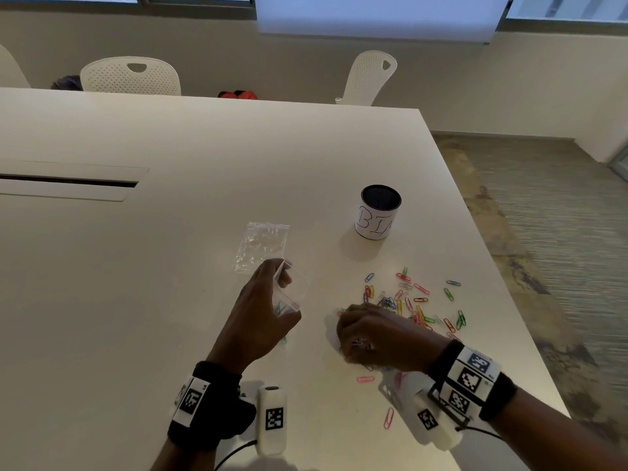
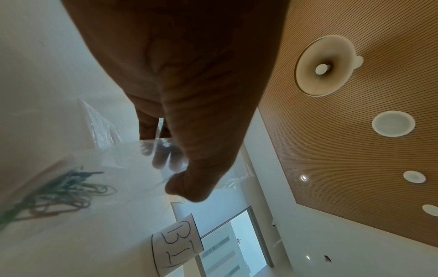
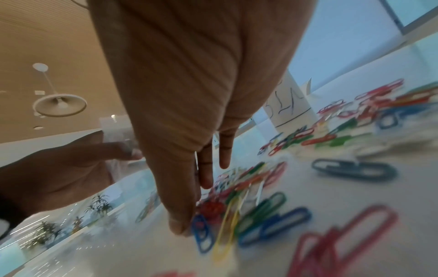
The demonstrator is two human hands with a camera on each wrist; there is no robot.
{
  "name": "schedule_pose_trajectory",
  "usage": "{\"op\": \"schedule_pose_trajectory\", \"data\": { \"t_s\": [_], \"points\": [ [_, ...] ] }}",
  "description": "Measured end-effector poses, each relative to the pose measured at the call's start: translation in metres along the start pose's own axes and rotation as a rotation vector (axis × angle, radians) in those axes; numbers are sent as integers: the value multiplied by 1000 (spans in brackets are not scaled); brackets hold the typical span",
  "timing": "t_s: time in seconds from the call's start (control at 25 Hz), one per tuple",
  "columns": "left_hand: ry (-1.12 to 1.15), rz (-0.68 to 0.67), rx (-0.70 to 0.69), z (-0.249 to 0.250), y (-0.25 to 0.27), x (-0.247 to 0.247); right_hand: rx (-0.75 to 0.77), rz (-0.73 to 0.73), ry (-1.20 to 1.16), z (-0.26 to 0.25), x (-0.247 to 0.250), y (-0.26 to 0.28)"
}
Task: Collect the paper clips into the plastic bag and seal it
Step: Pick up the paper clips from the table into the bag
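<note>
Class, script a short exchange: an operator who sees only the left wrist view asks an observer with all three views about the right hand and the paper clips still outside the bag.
Operator: I see the bag with a few clips inside. Where is the right hand?
Observer: The right hand is low over the table, right of the bag, reaching into the loose paper clips.
Operator: Is it gripping any?
Observer: Its thumb touches a blue clip; a firm grip cannot be confirmed.
Operator: Many left out?
Observer: Yes, a scattered heap between that hand and the cup, plus a stray pink clip by the right wrist.
</note>
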State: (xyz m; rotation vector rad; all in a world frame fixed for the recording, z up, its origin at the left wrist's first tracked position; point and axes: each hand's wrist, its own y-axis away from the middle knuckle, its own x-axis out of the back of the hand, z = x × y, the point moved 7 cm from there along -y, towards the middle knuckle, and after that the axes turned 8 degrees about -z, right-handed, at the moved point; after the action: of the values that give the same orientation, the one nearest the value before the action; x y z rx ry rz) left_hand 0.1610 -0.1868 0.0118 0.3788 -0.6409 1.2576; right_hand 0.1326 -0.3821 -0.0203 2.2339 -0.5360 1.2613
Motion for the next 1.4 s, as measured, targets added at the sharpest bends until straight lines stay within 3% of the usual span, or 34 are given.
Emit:
{"op": "schedule_pose_trajectory", "data": {
  "t_s": [0.12,0.24,0.88,1.0,1.12,1.24,1.4],
  "points": [
    [-2,-11,5,2,0,-2,-156,50,-7,19,12,3],
    [-12,-23,3,3,-1,-5,-261,-79,71,29,6,2],
    [-15,-55,23,5,-4,-14,-208,34,153,10,6,-11],
    [-12,-66,28,5,-4,-16,-252,68,21,19,13,-5],
    [-10,-74,23,6,-5,-18,-348,215,-168,40,25,9],
    [1,-86,19,8,-4,-22,-476,436,-486,55,39,30],
    [13,-102,9,10,-6,-27,-478,646,-969,48,50,44]
  ]
}}
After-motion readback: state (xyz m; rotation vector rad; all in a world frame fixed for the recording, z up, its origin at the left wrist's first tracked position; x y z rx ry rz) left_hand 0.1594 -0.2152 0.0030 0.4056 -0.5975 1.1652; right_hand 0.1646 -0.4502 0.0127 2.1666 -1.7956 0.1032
